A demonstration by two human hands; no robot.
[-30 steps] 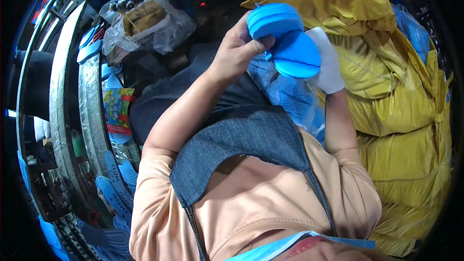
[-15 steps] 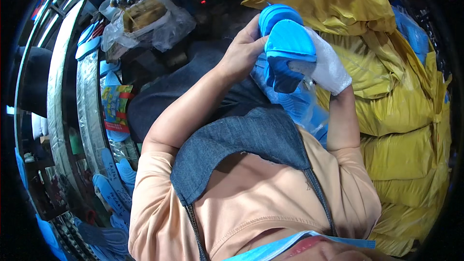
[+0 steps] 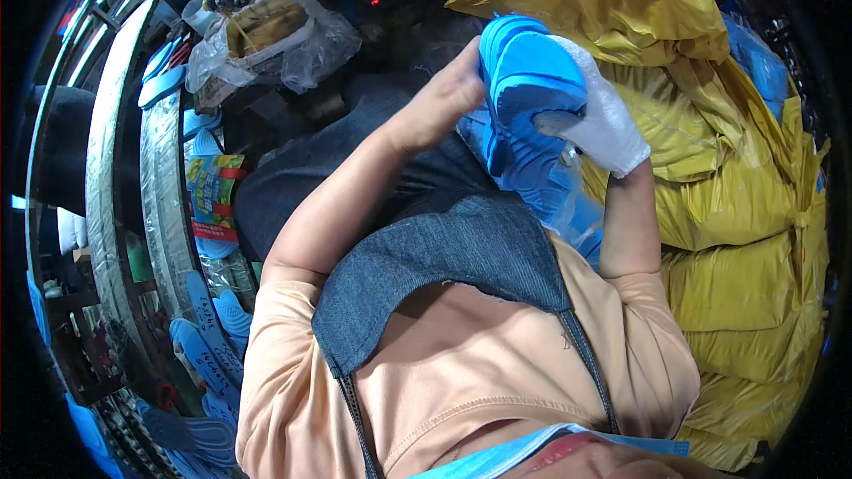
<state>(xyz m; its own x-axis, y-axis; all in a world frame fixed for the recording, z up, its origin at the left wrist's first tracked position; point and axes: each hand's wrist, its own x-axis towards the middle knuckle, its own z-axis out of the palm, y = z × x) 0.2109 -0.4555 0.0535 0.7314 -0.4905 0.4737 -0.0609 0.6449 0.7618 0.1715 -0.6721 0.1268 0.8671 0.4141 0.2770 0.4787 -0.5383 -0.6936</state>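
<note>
A stack of blue foam insoles (image 3: 537,66) is held up in front of me, tilted, with several layers fanned at the top. My right hand (image 3: 608,124), in a white glove, is closed round the stack's right side, its thumb on the front layer. Against the left edge is my bare left hand (image 3: 441,98), slightly blurred. Its fingertips go partly behind the layers, and it grips that edge. Beneath the stack, more blue insoles (image 3: 541,191) lie in a clear plastic bag beside my lap.
Yellow sacks (image 3: 728,284) are piled along my right side. On the left stands a rack with metal rails (image 3: 164,186), with blue insoles (image 3: 209,355) set along it. A plastic-wrapped machine part (image 3: 275,35) is at the far left. My denim apron (image 3: 444,239) covers my front.
The left thumb has come off the front of the stack, and that hand has shifted slightly left. The insoles have tipped a little, their lower ends spreading more.
</note>
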